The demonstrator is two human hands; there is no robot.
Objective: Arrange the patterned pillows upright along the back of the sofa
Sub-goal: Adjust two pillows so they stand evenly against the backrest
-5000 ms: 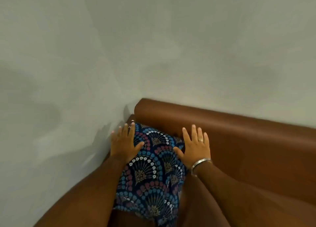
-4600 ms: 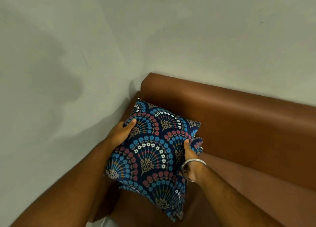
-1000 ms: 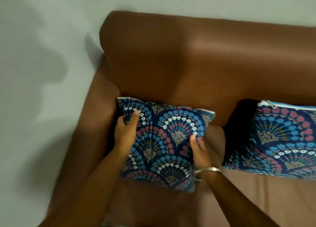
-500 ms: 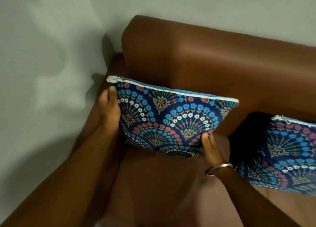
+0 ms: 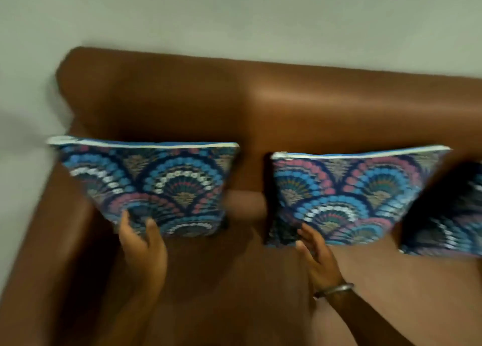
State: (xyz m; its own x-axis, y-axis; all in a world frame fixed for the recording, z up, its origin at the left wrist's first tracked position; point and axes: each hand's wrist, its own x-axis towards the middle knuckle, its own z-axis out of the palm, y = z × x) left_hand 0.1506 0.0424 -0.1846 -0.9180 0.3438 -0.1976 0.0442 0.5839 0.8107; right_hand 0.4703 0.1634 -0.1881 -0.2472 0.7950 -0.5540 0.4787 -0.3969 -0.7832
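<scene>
Pillows stand along the sofa back [image 5: 339,105]. Your left hand [image 5: 142,244] touches the left pillow [image 5: 156,178], open; your right hand [image 5: 317,257], open, nears the middle pillow [image 5: 347,192]. Nudge bases backward, gently.

We find no text, label, brand, number or sign to read here; the pillows [image 5: 156,184] carry only a fan pattern, and the sofa [image 5: 339,111] and wall [image 5: 234,14] are plain.
</scene>
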